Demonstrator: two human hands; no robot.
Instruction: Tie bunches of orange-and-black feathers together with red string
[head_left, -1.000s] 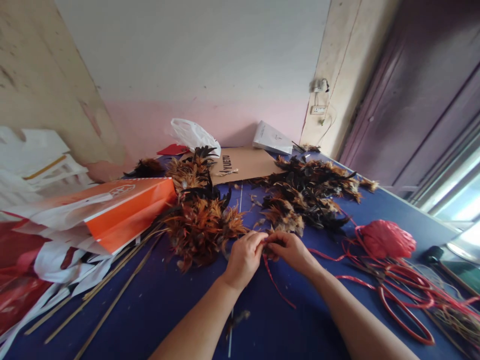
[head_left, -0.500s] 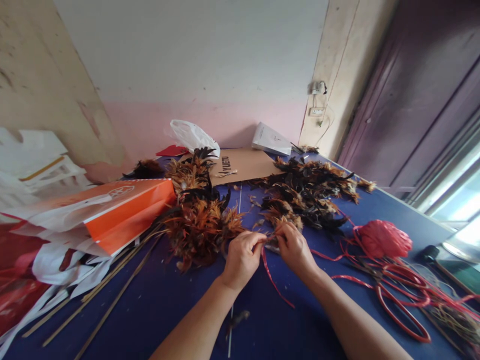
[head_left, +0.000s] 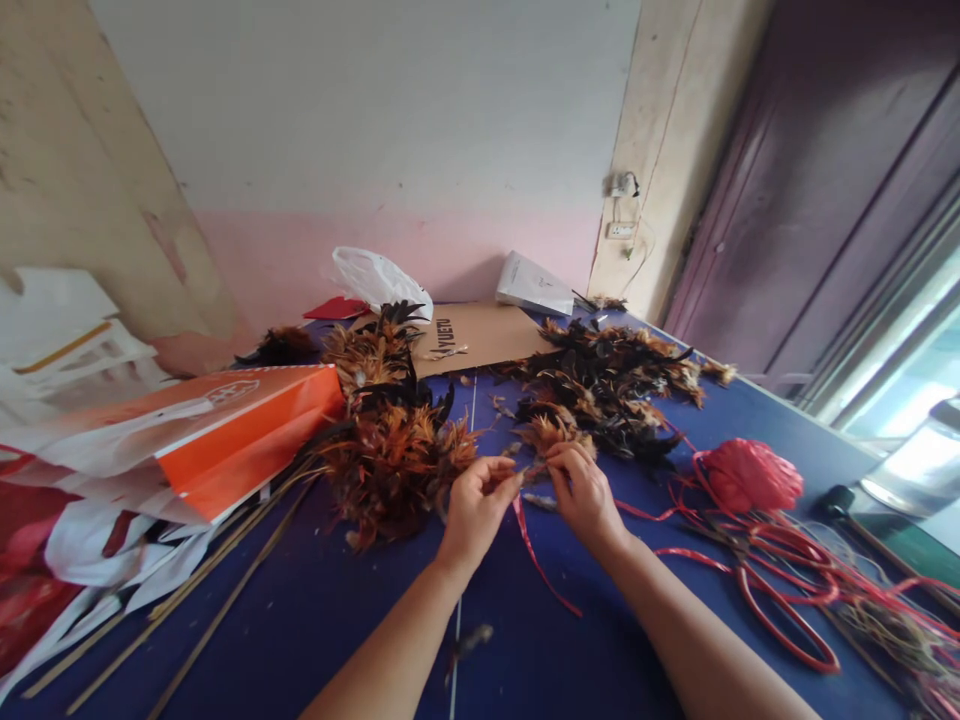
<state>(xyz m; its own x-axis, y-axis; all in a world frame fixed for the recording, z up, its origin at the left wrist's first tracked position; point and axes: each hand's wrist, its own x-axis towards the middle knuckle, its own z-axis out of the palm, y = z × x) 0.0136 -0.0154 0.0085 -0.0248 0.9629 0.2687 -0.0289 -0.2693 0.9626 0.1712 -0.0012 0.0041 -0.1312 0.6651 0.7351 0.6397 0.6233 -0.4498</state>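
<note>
My left hand (head_left: 480, 505) is closed in a pinch, thumb against fingers, at the middle of the table. Opposite it, my right hand (head_left: 589, 500) pinches too, its fingertips a short way off. Small brownish feathers (head_left: 534, 471) span the gap between them, partly hidden by the fingers. A strip of red plastic string (head_left: 541, 565) hangs from beside the left fingertips onto the table. Just behind the right hand lies a tan feather bunch (head_left: 551, 435). Reddish-brown feather bunches (head_left: 401, 460) lie beyond the left hand, and dark ones (head_left: 600, 385) beyond the right.
On the blue table (head_left: 540, 660), a red string ball (head_left: 752, 475) and red-handled scissors (head_left: 780, 620) lie at right. Thin sticks (head_left: 202, 590) and an orange-and-white bag (head_left: 251, 440) occupy the left. Cardboard (head_left: 487, 335), a white plastic bag (head_left: 382, 280) and a white box (head_left: 534, 285) sit at the back.
The fingertips of my two hands have drawn slightly apart, showing more of the feathers between them. The whole view has shifted a little.
</note>
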